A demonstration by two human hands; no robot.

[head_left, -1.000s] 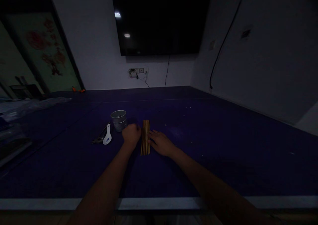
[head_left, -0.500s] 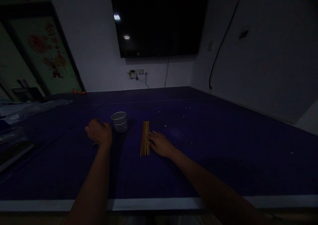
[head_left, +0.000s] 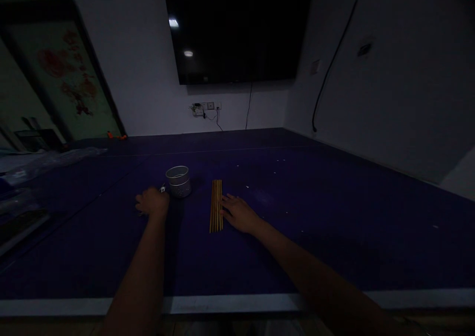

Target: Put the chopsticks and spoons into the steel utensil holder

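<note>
My left hand [head_left: 152, 202] lies curled on the dark blue table [head_left: 334, 217], just left of a small metal cup [head_left: 178, 181]. It covers a white spoon, whose tip [head_left: 162, 189] pokes out beside the knuckles, and its fingers look closed around the spoon. My right hand [head_left: 239, 212] rests flat and open on the table. Its fingertips touch the right side of a row of wooden chopsticks [head_left: 216, 205] laid side by side.
A dark screen [head_left: 237, 29] hangs on the far wall above a socket strip [head_left: 206, 107]. Crumpled clear plastic [head_left: 44, 160] and dark clutter sit at the table's left edge. A pale strip [head_left: 222, 304] borders the near edge.
My left hand left the chopsticks, swung left past the cup and settled over the spoon, which is now mostly covered. My right hand and the chopsticks stayed put.
</note>
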